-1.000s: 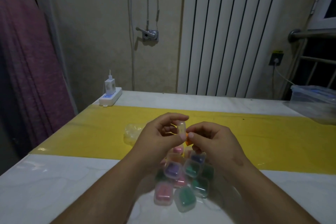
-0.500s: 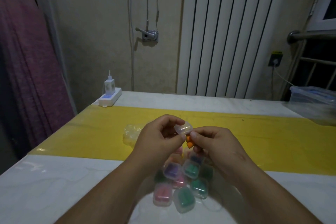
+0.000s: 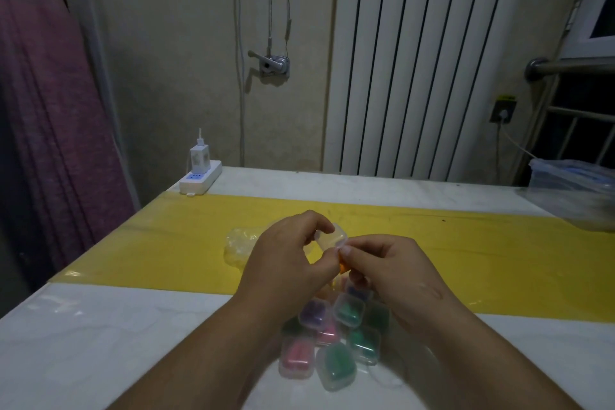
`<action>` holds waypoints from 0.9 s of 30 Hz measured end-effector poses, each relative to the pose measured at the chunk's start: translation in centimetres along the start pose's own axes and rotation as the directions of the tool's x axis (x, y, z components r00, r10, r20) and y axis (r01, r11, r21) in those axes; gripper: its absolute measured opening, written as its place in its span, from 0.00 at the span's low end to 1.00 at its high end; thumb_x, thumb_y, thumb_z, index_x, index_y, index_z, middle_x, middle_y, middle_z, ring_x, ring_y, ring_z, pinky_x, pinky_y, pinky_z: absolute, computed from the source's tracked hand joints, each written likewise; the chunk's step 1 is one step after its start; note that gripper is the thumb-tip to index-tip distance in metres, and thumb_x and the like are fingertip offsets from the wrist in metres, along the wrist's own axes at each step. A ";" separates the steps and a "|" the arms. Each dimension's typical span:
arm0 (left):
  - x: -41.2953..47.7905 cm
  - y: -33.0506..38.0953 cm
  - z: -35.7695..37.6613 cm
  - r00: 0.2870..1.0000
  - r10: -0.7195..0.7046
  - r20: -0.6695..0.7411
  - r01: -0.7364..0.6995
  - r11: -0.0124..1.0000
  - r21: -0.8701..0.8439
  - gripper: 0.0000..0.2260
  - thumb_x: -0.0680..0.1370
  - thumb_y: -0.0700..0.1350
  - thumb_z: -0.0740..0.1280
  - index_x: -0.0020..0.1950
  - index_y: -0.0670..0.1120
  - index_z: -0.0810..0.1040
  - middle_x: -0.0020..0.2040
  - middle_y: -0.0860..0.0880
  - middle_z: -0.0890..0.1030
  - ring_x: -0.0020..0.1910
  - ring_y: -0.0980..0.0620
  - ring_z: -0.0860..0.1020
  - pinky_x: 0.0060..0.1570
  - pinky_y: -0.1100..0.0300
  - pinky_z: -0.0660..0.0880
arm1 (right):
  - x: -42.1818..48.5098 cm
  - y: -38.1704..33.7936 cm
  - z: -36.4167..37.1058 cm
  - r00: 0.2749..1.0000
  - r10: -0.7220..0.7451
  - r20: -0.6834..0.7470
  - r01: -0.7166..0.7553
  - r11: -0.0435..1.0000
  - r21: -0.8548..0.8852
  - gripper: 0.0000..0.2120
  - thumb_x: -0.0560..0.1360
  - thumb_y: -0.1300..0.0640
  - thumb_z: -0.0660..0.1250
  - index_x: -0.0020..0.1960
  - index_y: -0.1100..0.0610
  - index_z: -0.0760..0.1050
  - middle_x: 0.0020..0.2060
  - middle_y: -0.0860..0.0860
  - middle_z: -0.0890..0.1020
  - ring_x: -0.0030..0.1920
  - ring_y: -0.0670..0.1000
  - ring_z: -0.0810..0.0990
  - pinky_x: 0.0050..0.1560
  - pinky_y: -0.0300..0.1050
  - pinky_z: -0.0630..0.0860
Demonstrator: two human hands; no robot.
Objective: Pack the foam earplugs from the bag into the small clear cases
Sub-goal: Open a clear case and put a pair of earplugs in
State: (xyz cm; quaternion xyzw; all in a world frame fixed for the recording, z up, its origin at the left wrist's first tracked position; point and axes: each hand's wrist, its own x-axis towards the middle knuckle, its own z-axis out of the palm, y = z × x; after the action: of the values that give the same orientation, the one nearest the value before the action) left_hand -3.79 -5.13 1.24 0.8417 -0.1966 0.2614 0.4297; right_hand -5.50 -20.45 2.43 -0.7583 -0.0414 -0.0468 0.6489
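1. Because my left hand point(image 3: 286, 260) grips the small clear case point(image 3: 333, 237) only by its edges, in the air above the desk point(image 3: 100, 326), I judge a hard push could flip it from my fingers.
2. If the orange earplug point(image 3: 342, 266) springs back while I press it in, it may drop among the filled cases point(image 3: 332, 343) at 6 o'clock below my hands.
3. The bag point(image 3: 240, 243) lies at 9 o'clock from my left hand, partly hidden behind it.
4. My left hand's fingers are curled round the case, with the wrist raised off the desk.
5. My right hand point(image 3: 392, 273), at 3 o'clock from the case, pinches the earplug just beneath the case's rim, thumb tip beside the left thumb.
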 end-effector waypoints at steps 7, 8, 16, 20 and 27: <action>-0.1 0.0 0.0 1.000 0.007 0.001 -0.007 1.000 0.008 0.11 0.71 0.50 0.73 0.52 0.54 0.78 0.46 0.57 0.80 0.49 0.59 0.77 0.49 0.54 0.78 | 0.0 -0.1 -0.1 1.000 0.017 0.003 -0.017 1.000 0.024 0.09 0.77 0.59 0.68 0.41 0.59 0.85 0.26 0.48 0.78 0.31 0.47 0.74 0.36 0.46 0.75; -0.1 0.0 0.0 1.000 0.006 0.001 -0.006 1.000 0.015 0.11 0.71 0.51 0.72 0.53 0.54 0.78 0.46 0.57 0.80 0.48 0.59 0.77 0.48 0.54 0.78 | 0.0 -0.1 -0.1 1.000 0.021 0.003 -0.021 1.000 0.015 0.09 0.77 0.58 0.69 0.42 0.59 0.85 0.26 0.49 0.77 0.31 0.47 0.74 0.34 0.44 0.74; 0.2 0.6 0.0 0.973 -0.227 -0.050 0.193 0.908 -0.372 0.11 0.80 0.44 0.63 0.53 0.60 0.78 0.40 0.52 0.83 0.41 0.55 0.81 0.41 0.56 0.80 | 0.2 0.1 0.0 0.997 0.016 -0.076 -0.021 0.998 -0.061 0.07 0.76 0.60 0.70 0.40 0.60 0.83 0.23 0.47 0.77 0.25 0.46 0.72 0.25 0.36 0.69; 0.4 0.6 -0.3 0.967 -0.255 -0.020 0.221 0.873 -0.435 0.18 0.81 0.36 0.58 0.55 0.58 0.79 0.45 0.51 0.82 0.38 0.52 0.81 0.43 0.53 0.81 | 0.3 0.0 -0.3 0.997 -0.002 -0.077 -0.002 0.999 -0.048 0.06 0.76 0.61 0.70 0.42 0.61 0.83 0.25 0.47 0.78 0.25 0.44 0.71 0.24 0.35 0.69; 0.3 0.6 -0.3 0.950 -0.274 0.150 0.313 0.831 -0.460 0.19 0.74 0.30 0.68 0.48 0.56 0.81 0.52 0.48 0.79 0.44 0.51 0.78 0.28 0.70 0.73 | 0.6 0.4 -0.6 0.996 -0.003 -0.091 0.001 1.000 -0.020 0.04 0.75 0.63 0.70 0.43 0.59 0.83 0.30 0.52 0.81 0.28 0.45 0.73 0.28 0.35 0.72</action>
State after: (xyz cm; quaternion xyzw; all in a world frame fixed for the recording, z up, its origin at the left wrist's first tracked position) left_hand -3.91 -5.27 1.94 0.7390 -0.1401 0.1026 0.6509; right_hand -4.85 -21.12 2.23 -0.7617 -0.0122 -0.0824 0.6426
